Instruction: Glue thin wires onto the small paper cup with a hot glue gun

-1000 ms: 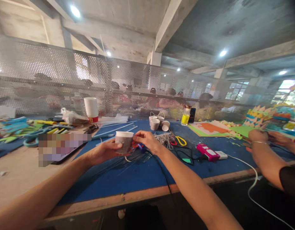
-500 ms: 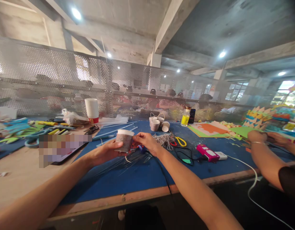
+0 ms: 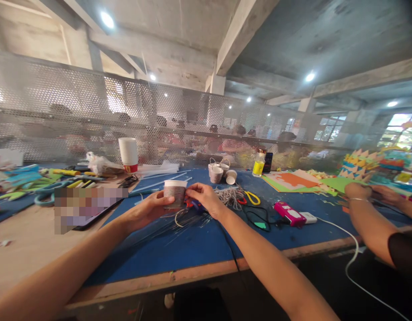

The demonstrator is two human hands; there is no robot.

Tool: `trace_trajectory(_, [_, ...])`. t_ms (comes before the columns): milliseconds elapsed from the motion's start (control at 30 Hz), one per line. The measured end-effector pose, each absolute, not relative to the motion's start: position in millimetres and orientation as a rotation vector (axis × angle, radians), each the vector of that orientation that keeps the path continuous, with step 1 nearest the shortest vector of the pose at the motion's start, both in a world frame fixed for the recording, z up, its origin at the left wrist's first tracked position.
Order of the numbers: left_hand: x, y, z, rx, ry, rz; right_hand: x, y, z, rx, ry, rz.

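Note:
A paper cup (image 3: 174, 194) wrapped in greyish cord, with a white rim, is held above the blue mat (image 3: 212, 249). My left hand (image 3: 147, 209) grips it from the left, thumb on its front. At the cup's right side the fingers of my right hand (image 3: 206, 198) are pinched together; what lies between them is too small to name. A loose end of cord (image 3: 179, 219) curls below the cup. Thin clear sticks (image 3: 189, 225) and a blue and red tool, partly hidden, lie beneath my hands.
Small wrapped cups (image 3: 216, 174) stand behind, near a cord bundle (image 3: 230, 196) and yellow-handled scissors (image 3: 253, 198). A tablet (image 3: 95, 214) and stacked white cups (image 3: 128, 154) are left. Right are a glue bottle (image 3: 259, 163), a pink box (image 3: 290, 213) and another person's hands (image 3: 359, 191).
The cup has turned more upright and shifted slightly right in my left hand. More of the loose cord shows below it. My right hand has barely moved.

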State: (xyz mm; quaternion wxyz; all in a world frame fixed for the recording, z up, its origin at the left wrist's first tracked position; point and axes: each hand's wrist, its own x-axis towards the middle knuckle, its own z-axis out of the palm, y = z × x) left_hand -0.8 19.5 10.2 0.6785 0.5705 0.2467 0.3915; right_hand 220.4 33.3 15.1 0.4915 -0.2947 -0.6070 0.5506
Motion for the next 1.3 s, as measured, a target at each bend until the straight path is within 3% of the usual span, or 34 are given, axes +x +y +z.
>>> trace_trajectory(1300, [8, 6, 16, 1.207, 0.664, 0.898, 217, 29, 14, -0.762, -1.534, 1.227])
